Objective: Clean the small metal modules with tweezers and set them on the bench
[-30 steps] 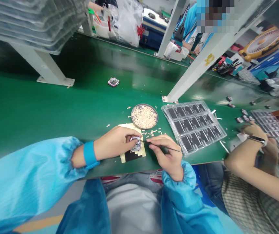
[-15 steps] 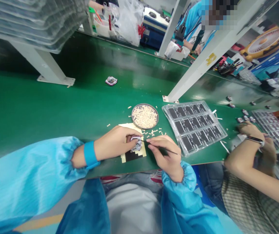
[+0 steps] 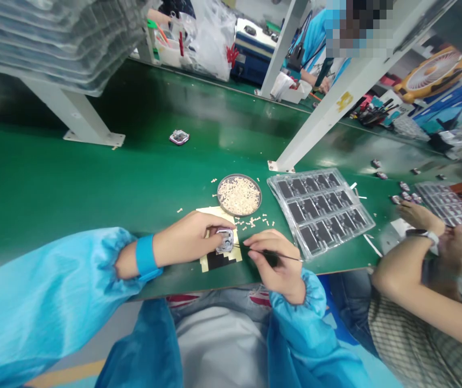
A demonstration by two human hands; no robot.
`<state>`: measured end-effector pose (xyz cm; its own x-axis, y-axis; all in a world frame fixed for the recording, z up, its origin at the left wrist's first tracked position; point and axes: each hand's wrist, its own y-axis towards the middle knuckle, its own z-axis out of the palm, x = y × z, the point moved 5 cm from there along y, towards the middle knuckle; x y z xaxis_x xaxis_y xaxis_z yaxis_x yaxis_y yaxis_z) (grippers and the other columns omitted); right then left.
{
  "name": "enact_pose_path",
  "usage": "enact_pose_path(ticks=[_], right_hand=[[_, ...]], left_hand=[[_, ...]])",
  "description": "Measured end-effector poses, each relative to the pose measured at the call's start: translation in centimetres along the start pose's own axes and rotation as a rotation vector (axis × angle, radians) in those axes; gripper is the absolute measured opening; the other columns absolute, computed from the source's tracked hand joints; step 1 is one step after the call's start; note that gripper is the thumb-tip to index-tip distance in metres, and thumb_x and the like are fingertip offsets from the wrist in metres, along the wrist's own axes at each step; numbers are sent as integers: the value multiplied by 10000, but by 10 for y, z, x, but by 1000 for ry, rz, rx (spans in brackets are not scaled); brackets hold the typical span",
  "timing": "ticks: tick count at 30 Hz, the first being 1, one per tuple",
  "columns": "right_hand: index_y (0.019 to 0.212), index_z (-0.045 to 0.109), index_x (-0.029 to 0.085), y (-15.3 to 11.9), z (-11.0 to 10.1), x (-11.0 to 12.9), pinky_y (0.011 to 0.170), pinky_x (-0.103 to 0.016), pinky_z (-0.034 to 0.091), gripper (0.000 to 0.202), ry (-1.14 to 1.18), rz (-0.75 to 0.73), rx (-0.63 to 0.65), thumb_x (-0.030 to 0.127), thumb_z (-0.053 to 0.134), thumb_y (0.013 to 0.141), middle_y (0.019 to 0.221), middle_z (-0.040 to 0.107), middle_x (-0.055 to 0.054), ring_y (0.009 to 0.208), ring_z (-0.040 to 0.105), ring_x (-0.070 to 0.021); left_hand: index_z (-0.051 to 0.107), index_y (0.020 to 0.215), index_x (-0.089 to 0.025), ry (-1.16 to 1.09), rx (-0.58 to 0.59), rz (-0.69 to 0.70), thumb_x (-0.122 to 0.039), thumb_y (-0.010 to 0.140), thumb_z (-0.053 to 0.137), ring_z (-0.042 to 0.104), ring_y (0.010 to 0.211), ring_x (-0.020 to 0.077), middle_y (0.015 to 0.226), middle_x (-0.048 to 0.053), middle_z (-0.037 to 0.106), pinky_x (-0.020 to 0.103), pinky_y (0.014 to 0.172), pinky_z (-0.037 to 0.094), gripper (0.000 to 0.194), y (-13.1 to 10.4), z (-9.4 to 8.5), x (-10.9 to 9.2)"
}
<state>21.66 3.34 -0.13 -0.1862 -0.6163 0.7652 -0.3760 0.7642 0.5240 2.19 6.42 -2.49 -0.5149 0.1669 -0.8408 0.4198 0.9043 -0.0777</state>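
My left hand point(image 3: 188, 235) grips a small square device part point(image 3: 225, 241) between thumb and fingers, over a pale yellow sheet point(image 3: 215, 214) with dark patches. My right hand point(image 3: 277, 261) pinches thin dark tweezers point(image 3: 285, 255), whose tip points at the right side of the part. Just beyond the sheet stands a round dish point(image 3: 239, 195) full of small cream pieces. Several such pieces point(image 3: 251, 221) lie loose between the dish and my right hand.
A clear tray point(image 3: 323, 210) of dark rectangular parts lies right of the dish. Another device part point(image 3: 180, 137) sits further back. Metal posts point(image 3: 307, 129) rise from the green table point(image 3: 73, 188). At the right, a person's hands point(image 3: 420, 216) work near another tray point(image 3: 449, 205).
The tweezers have tilted flatter, and their tip has dropped lower beside the device part. My left hand still holds the part. The neighbouring person's hands have moved slightly.
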Motion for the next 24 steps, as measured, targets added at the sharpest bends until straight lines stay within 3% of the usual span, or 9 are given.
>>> enact_pose_path(ticks=[10, 16, 21, 24], right_hand=[[1035, 685, 209, -1, 1, 1, 791, -414, 587, 324, 17, -83, 30, -22, 683, 807, 1008, 756, -77, 896, 708, -213], [1027, 690, 217, -1, 3, -1, 797, -415, 583, 321, 17, -82, 42, -29, 678, 820, 1020, 764, -76, 908, 714, -214], [1025, 667, 233, -5, -5, -1, 780, -426, 579, 337, 60, -83, -123, -37, 673, 823, 1019, 777, -67, 900, 725, -222], [1002, 652, 234, -9, -8, -3, 774, -437, 580, 304, 90, -75, -225, -15, 677, 829, 984, 779, -56, 883, 731, -228]], left_hand=[[763, 1148, -150, -42, 39, -91, -127, 791, 546, 572, 602, 127, 692, -10, 698, 208, 551, 416, 418, 1, -2, -4], [766, 1133, -156, -59, 21, -92, -134, 782, 559, 607, 645, 137, 774, 8, 740, 218, 598, 455, 407, 2, -3, -3], [751, 1145, -166, -214, -22, -66, -173, 786, 610, 637, 672, 142, 864, 35, 759, 228, 605, 489, 386, 1, -4, -7], [767, 1054, -146, -380, 16, -131, -251, 806, 664, 667, 663, 152, 804, 48, 756, 235, 607, 522, 288, -2, -3, -13]])
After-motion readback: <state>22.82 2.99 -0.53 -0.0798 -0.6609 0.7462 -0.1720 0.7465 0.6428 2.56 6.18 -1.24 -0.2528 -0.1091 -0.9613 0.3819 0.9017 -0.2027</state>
